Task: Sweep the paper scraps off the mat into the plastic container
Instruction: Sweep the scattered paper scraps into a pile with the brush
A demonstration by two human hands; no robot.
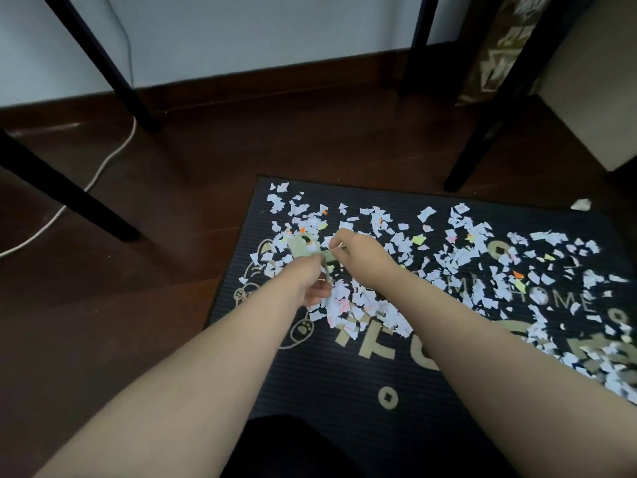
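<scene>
A dark ribbed mat [344, 377] with gold print lies on the wooden floor. White paper scraps [465, 250], with a few yellow and orange ones, are scattered over its far half and right side. My left hand [312, 282] grips a pale green plastic object [303, 246] with a hole in it; blur hides its exact shape. My right hand [358, 255] is just right of it, fingers curled and pinching the object's near end. Both hands hover over the left part of the scrap pile.
Black table legs [103, 63] stand at the left, back and right [482, 139]. A white cable [103, 163] runs across the floor at left. A beige cushion edge [593, 98] is at the right. One white scrap [582, 203] lies off the mat.
</scene>
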